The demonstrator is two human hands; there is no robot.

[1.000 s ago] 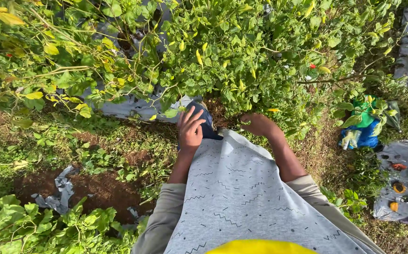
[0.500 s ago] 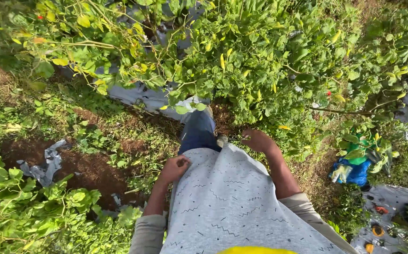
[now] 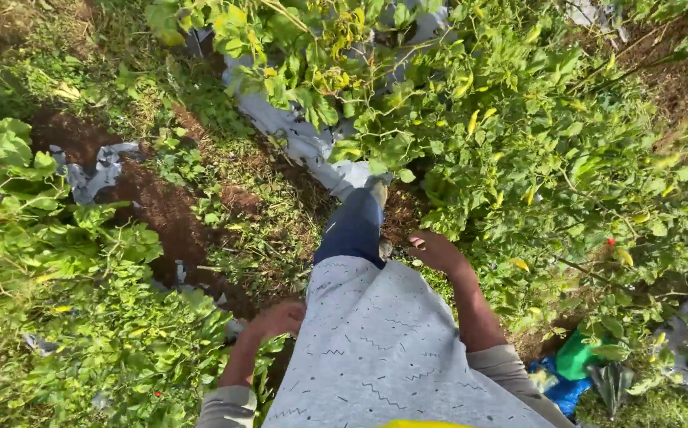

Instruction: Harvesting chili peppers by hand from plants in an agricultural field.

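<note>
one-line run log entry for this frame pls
left hand: empty, at side by grey apron | right hand: empty, near pepper plant | leg: stepping on soil path

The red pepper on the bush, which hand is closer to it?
The right hand. It hangs just left of the red pepper, by the bush. The left hand is farther off, down across the body.
</note>
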